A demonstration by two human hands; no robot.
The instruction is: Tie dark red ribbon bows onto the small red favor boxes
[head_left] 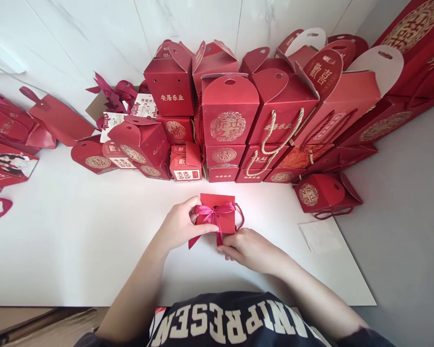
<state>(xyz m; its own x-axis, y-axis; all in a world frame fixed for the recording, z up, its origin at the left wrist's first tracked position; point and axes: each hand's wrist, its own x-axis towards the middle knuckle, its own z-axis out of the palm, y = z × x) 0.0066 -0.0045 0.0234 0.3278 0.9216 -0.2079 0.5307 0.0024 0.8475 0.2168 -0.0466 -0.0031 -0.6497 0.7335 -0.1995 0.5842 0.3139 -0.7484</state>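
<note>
A small red gift box (227, 222) stands near the middle of the white table, with a dark red cord handle (240, 216) on its right side. Across its front sits a magenta satin ribbon (222, 208) tied in a bow, one tail hanging at the lower left. My left hand (183, 222) grips the box's left side, its thumb lying across the front below the knot. At the lower front, my right hand (241, 250) pinches the other ribbon tail between thumb and fingers.
Stacked red gift boxes (224, 156) line the wall behind. Left lie more red boxes (7, 166) and a ribbon loop (0, 208). At right are a tipped red box (325, 193) and a white paper sheet (320, 236) near the white table's (94, 250) right edge.
</note>
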